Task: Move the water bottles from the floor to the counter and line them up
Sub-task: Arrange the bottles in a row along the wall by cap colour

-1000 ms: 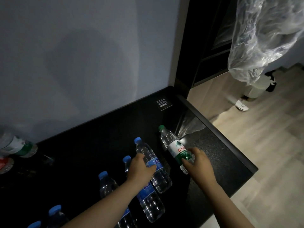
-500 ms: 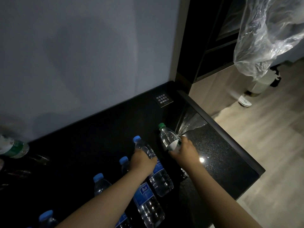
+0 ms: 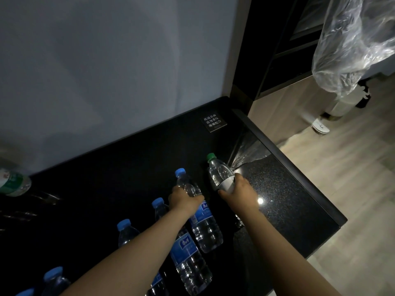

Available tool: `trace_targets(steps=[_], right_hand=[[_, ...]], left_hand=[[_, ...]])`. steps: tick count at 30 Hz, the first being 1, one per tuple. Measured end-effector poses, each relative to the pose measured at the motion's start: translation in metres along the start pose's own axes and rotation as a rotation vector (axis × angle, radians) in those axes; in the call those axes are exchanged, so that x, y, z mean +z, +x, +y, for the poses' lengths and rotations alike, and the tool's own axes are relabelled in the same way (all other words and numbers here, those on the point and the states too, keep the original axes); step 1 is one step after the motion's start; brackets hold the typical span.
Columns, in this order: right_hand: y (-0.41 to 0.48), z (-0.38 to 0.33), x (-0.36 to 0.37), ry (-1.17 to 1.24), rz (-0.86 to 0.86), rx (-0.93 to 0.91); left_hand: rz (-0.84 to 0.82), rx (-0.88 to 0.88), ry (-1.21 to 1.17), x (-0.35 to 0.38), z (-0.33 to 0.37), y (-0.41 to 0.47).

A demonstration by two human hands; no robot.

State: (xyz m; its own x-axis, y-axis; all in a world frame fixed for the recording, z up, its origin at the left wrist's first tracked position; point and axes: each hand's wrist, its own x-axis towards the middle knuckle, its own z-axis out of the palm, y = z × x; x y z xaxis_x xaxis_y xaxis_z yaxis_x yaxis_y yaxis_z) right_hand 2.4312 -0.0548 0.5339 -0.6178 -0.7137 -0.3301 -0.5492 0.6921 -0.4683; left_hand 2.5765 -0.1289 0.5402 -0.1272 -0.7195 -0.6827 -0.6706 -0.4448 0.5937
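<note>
1. Water bottles stand on the black counter (image 3: 106, 189) in a row that runs from the lower left of the view toward the counter's right end. The green-capped bottle (image 3: 220, 174) is last in the row, nearest that end.
2. The right hand (image 3: 239, 191) grips the green-capped bottle at its pale label, with the fingers curled round it.
3. The left hand (image 3: 184, 198) grips the blue-capped bottle (image 3: 205, 229) just beside it, with the fingers wrapped round its shoulder below the cap. The two held bottles stand close together but apart.
4. Right of the green-capped bottle lies a speckled stretch of counter, bare up to the raised right edge (image 3: 288, 165). A small light glints on it near the right wrist.
5. Behind the row, a broad dark band of counter runs bare to the grey wall (image 3: 106, 60).
6. The left forearm crosses over a second blue-capped bottle (image 3: 186, 259). More blue caps (image 3: 124, 224) follow toward the lower left, and the last is cut off by the frame.
7. A small dark sign (image 3: 214, 122) lies flat in the far right corner, well apart from the bottles.
8. A green-labelled bottle (image 3: 12, 183) sits at the far left by the wall, well apart from the row and partly out of view.
9. A clear plastic bag (image 3: 352, 39) hangs at the upper right above the wooden floor (image 3: 342, 189), with a white shoe (image 3: 320, 127) below it.
</note>
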Motion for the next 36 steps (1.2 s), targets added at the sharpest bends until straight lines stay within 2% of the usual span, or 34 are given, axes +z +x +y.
trace_targets(steps=[9, 19, 29, 36], right_hand=[[-0.037, 0.014, -0.007, 0.224, -0.005, 0.061], [-0.099, 0.003, -0.021, 0.462, 0.043, -0.004], [-0.145, -0.080, -0.051, 0.629, -0.027, -0.230], [-0.172, -0.158, -0.035, 0.627, -0.132, -0.401]], left_hand=[[0.004, 0.139, -0.033, -0.013, -0.006, -0.034], [0.059, 0.264, -0.245, -0.049, -0.018, -0.099], [0.162, 0.349, -0.476, -0.145, -0.044, -0.159], [0.340, 0.403, -0.537, -0.219, -0.077, -0.183]])
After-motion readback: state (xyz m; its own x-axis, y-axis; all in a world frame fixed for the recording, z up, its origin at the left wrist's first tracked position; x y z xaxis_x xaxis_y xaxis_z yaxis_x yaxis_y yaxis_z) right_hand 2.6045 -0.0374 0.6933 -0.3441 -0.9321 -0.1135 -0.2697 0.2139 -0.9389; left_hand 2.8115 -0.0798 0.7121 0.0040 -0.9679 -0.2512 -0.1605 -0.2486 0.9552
